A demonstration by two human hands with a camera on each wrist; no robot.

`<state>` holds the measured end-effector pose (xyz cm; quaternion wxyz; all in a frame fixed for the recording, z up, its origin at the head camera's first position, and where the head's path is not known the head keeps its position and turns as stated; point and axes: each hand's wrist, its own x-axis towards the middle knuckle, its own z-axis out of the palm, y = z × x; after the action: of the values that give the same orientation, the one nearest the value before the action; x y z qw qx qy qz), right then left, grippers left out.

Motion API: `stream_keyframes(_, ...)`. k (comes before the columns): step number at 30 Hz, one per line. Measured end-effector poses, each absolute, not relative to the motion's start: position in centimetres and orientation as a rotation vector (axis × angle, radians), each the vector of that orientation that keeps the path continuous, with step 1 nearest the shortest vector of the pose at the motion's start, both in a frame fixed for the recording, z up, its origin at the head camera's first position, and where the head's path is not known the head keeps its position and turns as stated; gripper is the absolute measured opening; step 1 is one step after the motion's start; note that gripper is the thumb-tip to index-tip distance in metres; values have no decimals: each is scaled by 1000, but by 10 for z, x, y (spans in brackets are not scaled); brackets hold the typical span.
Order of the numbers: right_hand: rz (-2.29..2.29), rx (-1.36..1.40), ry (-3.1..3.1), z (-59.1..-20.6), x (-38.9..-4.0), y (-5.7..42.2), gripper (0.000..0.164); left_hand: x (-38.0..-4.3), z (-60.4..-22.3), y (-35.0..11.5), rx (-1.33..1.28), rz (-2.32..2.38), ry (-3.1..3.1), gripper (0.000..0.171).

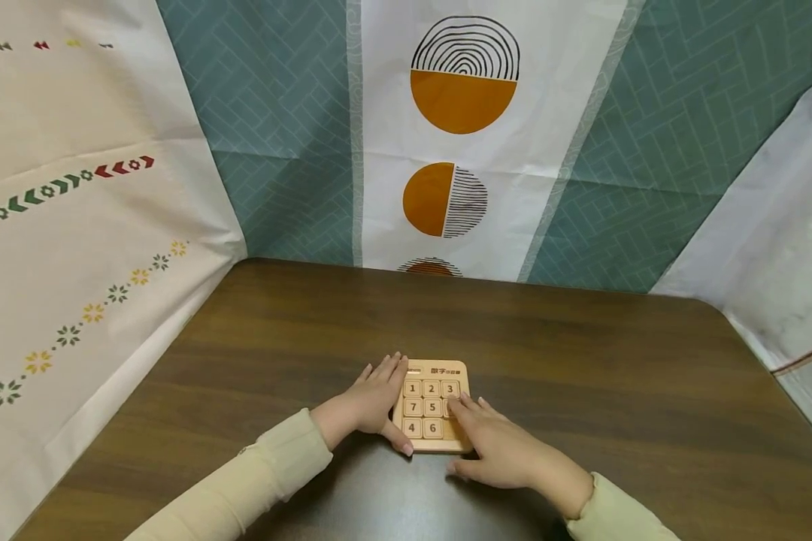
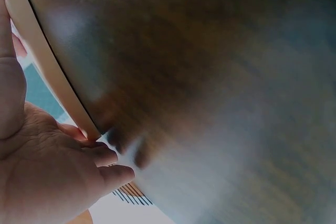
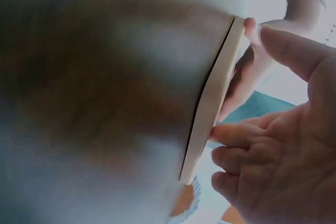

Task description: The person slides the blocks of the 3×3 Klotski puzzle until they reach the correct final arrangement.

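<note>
A square wooden number puzzle (image 1: 432, 445) lies flat on the table, with numbered tiles in its tray. The rows show 1, 2, 3, then 7, 5 and a tile mostly covered by a finger, then 4, 6 and a bare slot at bottom right. My left hand (image 1: 377, 402) rests along the puzzle's left edge, straight fingers at the upper left corner and thumb by the lower left one. My right hand (image 1: 501, 445) reaches in from the right, its index fingertip touching the tile beside the 5. Its thumb points left near the puzzle's lower right corner.
The dark wooden table (image 1: 298, 323) extends around the puzzle on all sides. Behind it hangs a green and white patterned cloth (image 1: 298, 150). White cloth (image 1: 108, 240) with small motifs covers the left side, and pale cloth (image 1: 785, 195) hangs at the right.
</note>
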<state>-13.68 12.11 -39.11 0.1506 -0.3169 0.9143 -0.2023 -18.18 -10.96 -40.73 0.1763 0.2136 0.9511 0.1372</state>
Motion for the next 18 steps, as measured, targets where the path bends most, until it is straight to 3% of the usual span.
stream_keyframes(12, -473, -933, 2548, -378, -116, 125, 89, -182, -404, -110, 607, 377, 2700, 134)
stream_keyframes(18, -449, -946, 2530, -380, -123, 117, 87, -181, -409, -109, 605, 400, 2699, 135)
